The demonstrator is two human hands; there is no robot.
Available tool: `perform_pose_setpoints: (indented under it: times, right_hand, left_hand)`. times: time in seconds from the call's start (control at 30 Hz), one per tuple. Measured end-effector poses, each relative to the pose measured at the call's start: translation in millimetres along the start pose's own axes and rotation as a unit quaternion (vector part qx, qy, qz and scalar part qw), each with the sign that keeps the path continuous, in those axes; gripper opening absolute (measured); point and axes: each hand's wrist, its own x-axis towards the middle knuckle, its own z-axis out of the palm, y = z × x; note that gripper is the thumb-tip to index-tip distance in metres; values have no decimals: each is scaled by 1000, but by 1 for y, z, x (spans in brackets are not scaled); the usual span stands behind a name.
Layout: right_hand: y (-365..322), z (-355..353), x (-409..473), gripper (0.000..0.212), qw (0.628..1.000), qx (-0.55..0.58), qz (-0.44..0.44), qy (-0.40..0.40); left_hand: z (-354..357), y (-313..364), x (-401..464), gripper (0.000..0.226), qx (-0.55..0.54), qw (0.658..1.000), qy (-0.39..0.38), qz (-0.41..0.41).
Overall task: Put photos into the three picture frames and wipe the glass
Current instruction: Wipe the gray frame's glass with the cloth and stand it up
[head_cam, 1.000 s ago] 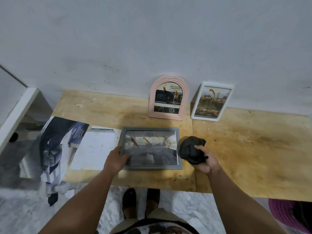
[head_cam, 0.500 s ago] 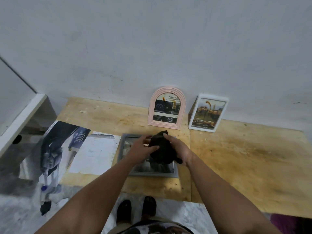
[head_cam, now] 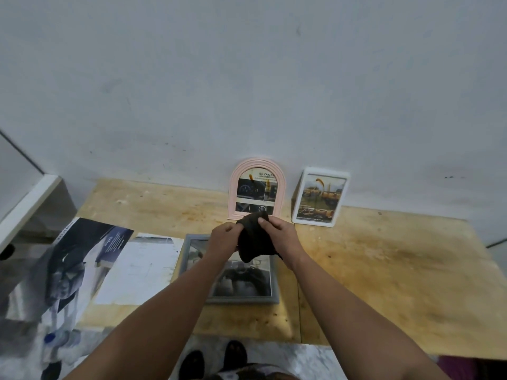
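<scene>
1. Grip state: the left hand (head_cam: 223, 239) and the right hand (head_cam: 277, 235) both pinch the black cloth (head_cam: 253, 237), fingers curled into its upper edge. The cloth hangs bunched between them, above the grey frame (head_cam: 236, 298).
2. Cloth handling: it appears soft, light and limp, with a matte weave. It should fold into a pad easily; it is best taken by an edge or wadded in one palm.
3. Grey frame: rectangular, with a flat moulding, it lies face up on the near part of the wooden table (head_cam: 384, 283). A photo shows under its glass. The glazing is judged fragile and smooth, so light pressure is advised, with one hand steadying the moulding rather than the pane.
4. Pink arched frame (head_cam: 256, 187) and white frame (head_cam: 319, 196): both stand at the far edge against the wall, each holding a picture.
5. Loose papers (head_cam: 137, 270) and a glossy dark brochure (head_cam: 74, 264) lie left of the grey frame.
6. Table surface: pale plywood, stained and rough-looking.
</scene>
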Motion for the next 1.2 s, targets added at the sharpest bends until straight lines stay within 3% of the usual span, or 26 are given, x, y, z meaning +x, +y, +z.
perform_pose_setpoints:
  times: [0.13, 0.23, 0.37, 0.47, 0.57, 0.77, 0.93, 1.07, 1.2]
  right_hand:
    - [-3, 2, 3, 17, 999, -25, -24, 1]
    - [-5, 7, 4, 19, 998, -43, -34, -9]
    - [-5, 16, 1, 28, 997, -47, -35, -51]
    - [-3, 15, -1, 25, 993, 22, 15, -111]
    - [5, 10, 1, 37, 975, 106, 125, -152]
    - [44, 9, -6, 54, 919, 187, 345, -31]
    - [83, 10, -27, 48, 872, 262, 412, -34]
    - [89, 27, -32, 46, 886, 242, 393, -55]
    - [77, 57, -25, 36, 927, 91, 361, -47]
  left_hand:
    - [2, 7, 0, 39, -20, 1000, -21, 11]
    - [3, 12, 3, 29, -51, 999, -6, -5]
    - [3, 27, 1, 30, -119, 989, -17, -84]
    - [-4, 35, 2, 34, -133, 985, -45, -96]
    - [-12, 39, 7, 41, -99, 991, -16, -86]
    - [-53, -9, 10, 44, 14, 995, 73, -62]
    - [-89, -82, -3, 32, 193, 974, 99, -66]
    - [-116, -125, -5, 56, 348, 934, 81, -34]
    - [-134, -154, 1, 82, 501, 862, 46, 68]
